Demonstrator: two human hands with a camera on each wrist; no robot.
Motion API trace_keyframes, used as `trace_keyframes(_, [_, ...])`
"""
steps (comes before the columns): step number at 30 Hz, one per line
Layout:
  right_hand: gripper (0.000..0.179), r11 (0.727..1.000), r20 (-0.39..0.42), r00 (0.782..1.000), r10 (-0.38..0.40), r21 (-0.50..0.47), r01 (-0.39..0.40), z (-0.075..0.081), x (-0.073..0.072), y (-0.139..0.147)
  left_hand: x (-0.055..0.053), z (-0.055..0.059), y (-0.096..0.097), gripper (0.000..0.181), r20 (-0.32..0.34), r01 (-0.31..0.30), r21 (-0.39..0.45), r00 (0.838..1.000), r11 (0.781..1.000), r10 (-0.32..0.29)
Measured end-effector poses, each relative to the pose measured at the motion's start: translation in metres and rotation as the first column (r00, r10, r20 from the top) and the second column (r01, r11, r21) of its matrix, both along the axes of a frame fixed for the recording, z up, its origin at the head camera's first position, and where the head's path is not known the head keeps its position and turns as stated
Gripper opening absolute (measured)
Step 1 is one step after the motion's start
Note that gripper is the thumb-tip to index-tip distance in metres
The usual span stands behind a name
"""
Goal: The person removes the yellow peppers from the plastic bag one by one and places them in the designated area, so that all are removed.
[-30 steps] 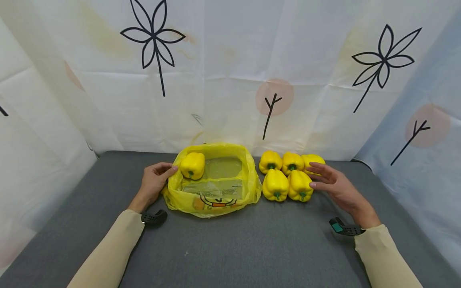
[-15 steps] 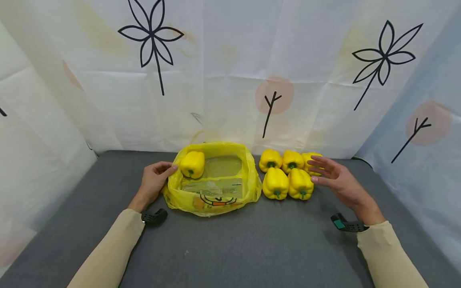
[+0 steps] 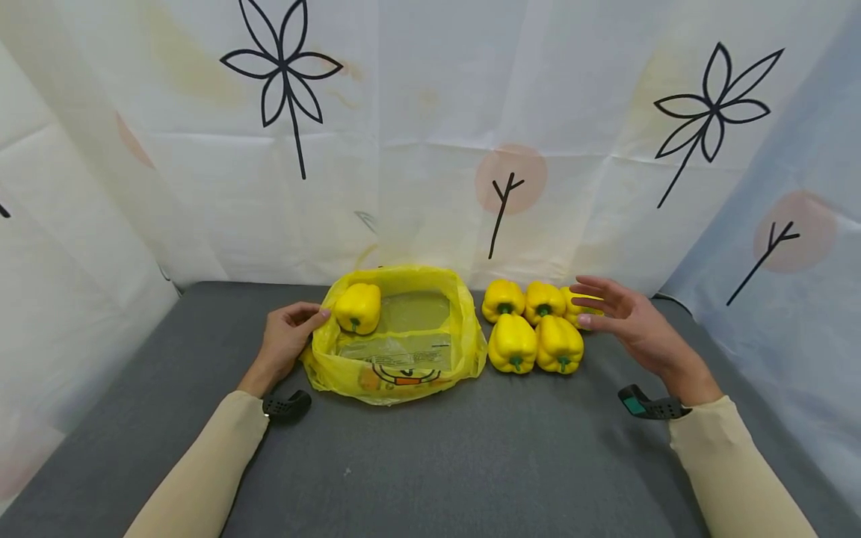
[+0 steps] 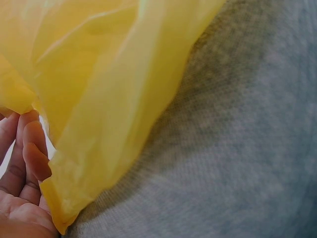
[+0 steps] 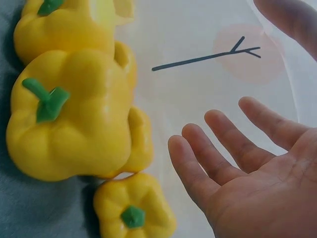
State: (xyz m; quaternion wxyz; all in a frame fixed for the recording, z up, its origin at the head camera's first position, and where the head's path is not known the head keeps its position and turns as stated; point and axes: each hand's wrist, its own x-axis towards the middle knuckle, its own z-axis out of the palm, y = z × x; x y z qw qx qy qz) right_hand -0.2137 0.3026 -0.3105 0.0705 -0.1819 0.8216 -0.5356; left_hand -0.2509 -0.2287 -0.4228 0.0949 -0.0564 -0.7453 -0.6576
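A yellow plastic bag [image 3: 336, 379] stands with its mouth spread wide, and one yellow bell pepper [image 3: 359, 308] sits inside at its left. My left hand [image 3: 288, 335] pinches the bag's left rim; in the left wrist view fingers [image 4: 33, 148] curl against the plastic. To the bag's right are several yellow bell peppers in two rows, including a front-left pepper [image 3: 513, 344] and a front-right pepper [image 3: 560, 345]. My right hand [image 3: 635, 321], fingers spread and holding nothing, hovers by the back-right pepper [image 3: 570, 305], partly hiding it. The right wrist view shows the open palm [image 5: 277, 193] apart from the peppers.
The dark grey tabletop [image 3: 464, 463] extends in front of the bag and peppers. A white patterned cloth [image 3: 430, 202] hangs right behind them and along both sides. A black band [image 3: 288, 407] is on the left wrist, another band [image 3: 652, 405] on the right.
My right hand has moved up and back, away from the front-right pepper to beside the back-right one. The left hand, the bag and the peppers have stayed in place.
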Motion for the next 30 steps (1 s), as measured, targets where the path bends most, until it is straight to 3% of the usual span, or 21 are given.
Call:
trace_keyframes(12, [0.064, 0.999, -0.030, 0.999, 0.016, 0.030, -0.015, 0.022, -0.003, -0.026, 0.001, 0.001, 0.001, 0.039, -0.006, 0.003, 0.002, 1.000, 1.000, -0.003])
trace_keyframes(30, [0.057, 0.999, -0.062, 0.997, 0.043, -0.011, -0.044, 0.035, -0.015, -0.069, 0.001, 0.000, 0.001, 0.039, -0.006, 0.007, 0.015, 1.000, 1.000, -0.007])
